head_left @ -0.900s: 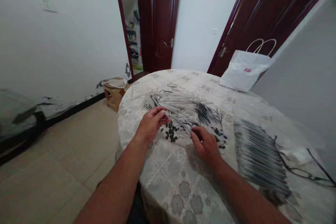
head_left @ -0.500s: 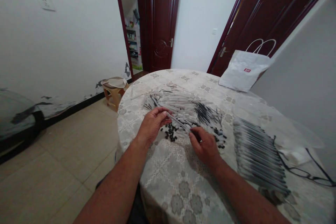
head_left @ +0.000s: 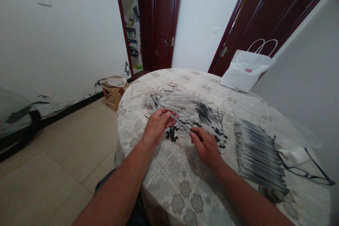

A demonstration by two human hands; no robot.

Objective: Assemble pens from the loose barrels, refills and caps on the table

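Between my two hands is a slim whitish pen barrel (head_left: 180, 123), slanting down to the right over the table. My left hand (head_left: 158, 123) pinches its upper left end with thumb and forefinger, the other fingers loosely curled. At the lower right end, the fingers of my right hand (head_left: 205, 146) are closed on it. Behind the hands lies a loose heap of white pen barrels (head_left: 177, 99). A bunch of thin dark refills (head_left: 205, 113) rests on the heap's right side. Small black caps (head_left: 172, 135) are scattered between my hands, and several more lie past my right hand.
On the right a row of pens (head_left: 259, 152) lies side by side, with black-framed glasses (head_left: 304, 173) and clear plastic near it. A white paper bag (head_left: 245, 70) stands at the back of the round table with a patterned cloth (head_left: 161, 169). A stool (head_left: 113, 90) stands left.
My left hand has shifted slightly right, and my hands are a little closer together on the pen barrel. The view has moved slightly.
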